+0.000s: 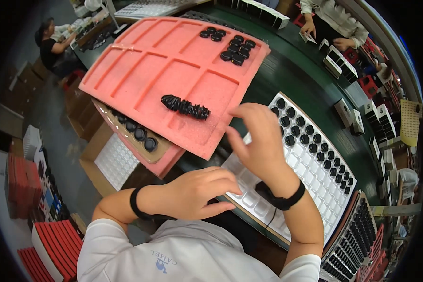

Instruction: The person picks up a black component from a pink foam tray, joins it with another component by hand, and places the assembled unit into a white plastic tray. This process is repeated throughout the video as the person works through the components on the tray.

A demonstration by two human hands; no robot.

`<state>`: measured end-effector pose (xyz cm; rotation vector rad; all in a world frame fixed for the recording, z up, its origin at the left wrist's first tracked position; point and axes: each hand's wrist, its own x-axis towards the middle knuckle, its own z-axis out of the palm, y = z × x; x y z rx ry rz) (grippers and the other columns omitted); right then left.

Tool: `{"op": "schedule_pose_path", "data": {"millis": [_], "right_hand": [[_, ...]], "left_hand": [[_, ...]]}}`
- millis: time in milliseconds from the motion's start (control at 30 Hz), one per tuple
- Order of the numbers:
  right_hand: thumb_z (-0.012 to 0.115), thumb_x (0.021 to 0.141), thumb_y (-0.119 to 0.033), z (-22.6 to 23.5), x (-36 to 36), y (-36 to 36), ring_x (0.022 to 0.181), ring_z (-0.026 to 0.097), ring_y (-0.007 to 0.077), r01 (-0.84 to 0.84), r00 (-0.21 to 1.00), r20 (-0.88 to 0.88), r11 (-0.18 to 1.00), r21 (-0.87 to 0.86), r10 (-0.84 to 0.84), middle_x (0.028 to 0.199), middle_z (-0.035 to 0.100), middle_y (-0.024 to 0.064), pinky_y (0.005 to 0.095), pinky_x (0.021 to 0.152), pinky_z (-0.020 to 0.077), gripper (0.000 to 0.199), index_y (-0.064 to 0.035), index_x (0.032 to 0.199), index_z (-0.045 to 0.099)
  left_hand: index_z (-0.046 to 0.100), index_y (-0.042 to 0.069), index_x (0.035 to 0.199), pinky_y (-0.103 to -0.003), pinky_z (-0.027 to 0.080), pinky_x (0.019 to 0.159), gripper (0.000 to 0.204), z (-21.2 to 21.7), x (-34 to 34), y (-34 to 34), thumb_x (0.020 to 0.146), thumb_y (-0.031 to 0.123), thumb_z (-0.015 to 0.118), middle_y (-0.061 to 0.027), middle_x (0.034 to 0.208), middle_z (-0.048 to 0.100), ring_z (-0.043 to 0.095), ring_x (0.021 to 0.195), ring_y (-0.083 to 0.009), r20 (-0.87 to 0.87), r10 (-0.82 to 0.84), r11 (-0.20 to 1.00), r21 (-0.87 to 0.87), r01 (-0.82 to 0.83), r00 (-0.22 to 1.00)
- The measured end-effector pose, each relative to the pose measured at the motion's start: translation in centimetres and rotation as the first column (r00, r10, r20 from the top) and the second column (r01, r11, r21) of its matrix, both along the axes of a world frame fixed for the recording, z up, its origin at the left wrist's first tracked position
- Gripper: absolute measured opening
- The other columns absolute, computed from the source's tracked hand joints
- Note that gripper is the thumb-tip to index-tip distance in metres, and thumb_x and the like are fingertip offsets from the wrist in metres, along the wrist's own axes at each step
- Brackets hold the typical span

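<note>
My right hand [258,141] is raised over the near end of a white compartment tray [310,174], fingers apart and holding nothing that I can see. About half of the tray's cells hold small round black parts [300,131]. My left hand [199,192] rests palm down at the tray's near left corner, fingers loosely curled, with nothing visible in it. Just left of my right hand, a short row of black ribbed parts [185,107] lies on a pink foam tray [164,75].
More black parts [232,47] sit at the pink tray's far corner. Beneath it lies a brown tray with black parts [138,134]. Another filled tray [357,239] lies at right. Small boxes [357,120] line the dark green table. Other people work at far left and far right.
</note>
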<state>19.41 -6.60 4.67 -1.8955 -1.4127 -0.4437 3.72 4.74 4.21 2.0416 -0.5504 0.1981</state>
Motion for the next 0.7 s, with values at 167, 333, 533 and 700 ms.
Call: {"op": "schedule_pose_path", "data": {"millis": [167, 333, 533, 700], "right_hand": [[0.072, 0.071, -0.014, -0.2, -0.8, 2.4, 0.108, 0.050, 0.0329, -0.017, 0.999, -0.041, 0.995, 0.095, 0.020, 0.109, 0.056, 0.0133, 0.0438, 0.091, 0.0370, 0.039, -0.0038, 0.106, 0.058], [0.073, 0.072, -0.019, -2.1, 0.4, 2.0, 0.116, 0.044, 0.0339, 0.064, 0.990, -0.134, 0.995, 0.070, -0.055, 0.118, 0.053, 0.0139, 0.0440, 0.096, 0.0338, 0.043, -0.0026, 0.108, 0.057], [0.074, 0.071, -0.021, -1.8, 0.0, 2.2, 0.122, 0.042, 0.0323, 0.011, 0.994, -0.104, 1.000, -0.024, -0.013, 0.122, 0.053, 0.0133, 0.0434, 0.099, 0.0321, 0.051, -0.0028, 0.115, 0.055], [0.073, 0.069, -0.021, -0.6, -0.7, 3.5, 0.120, 0.044, 0.0322, -0.046, 0.990, -0.138, 0.995, -0.089, 0.034, 0.124, 0.053, 0.0131, 0.0438, 0.099, 0.0327, 0.054, -0.0041, 0.117, 0.055]], "left_hand": [[0.059, 0.002, 0.101, -0.036, 0.048, 0.079, 0.025, 4.5, -1.4, 2.4, 0.078, 0.008, 0.069, -0.0122, 0.098, 0.060, 0.059, 0.090, -0.0290, 0.078, 0.018, 0.988, 0.152, -0.030, 0.997], [0.059, 0.003, 0.099, -0.035, 0.048, 0.077, 0.024, 6.8, -1.7, 6.2, 0.077, 0.008, 0.068, -0.0119, 0.095, 0.060, 0.060, 0.086, -0.0285, 0.098, 0.145, 0.918, 0.359, -0.170, 0.985], [0.059, 0.000, 0.101, -0.034, 0.048, 0.080, 0.025, 7.1, -0.1, 9.9, 0.077, 0.003, 0.067, -0.0121, 0.102, 0.061, 0.060, 0.092, -0.0258, 0.017, 0.339, 0.822, 0.481, -0.304, 0.941], [0.058, 0.000, 0.103, -0.032, 0.049, 0.080, 0.026, 6.3, -1.7, 8.1, 0.079, 0.004, 0.067, -0.0111, 0.102, 0.061, 0.061, 0.092, -0.0222, -0.042, 0.237, 0.867, 0.459, -0.192, 0.971]]}}
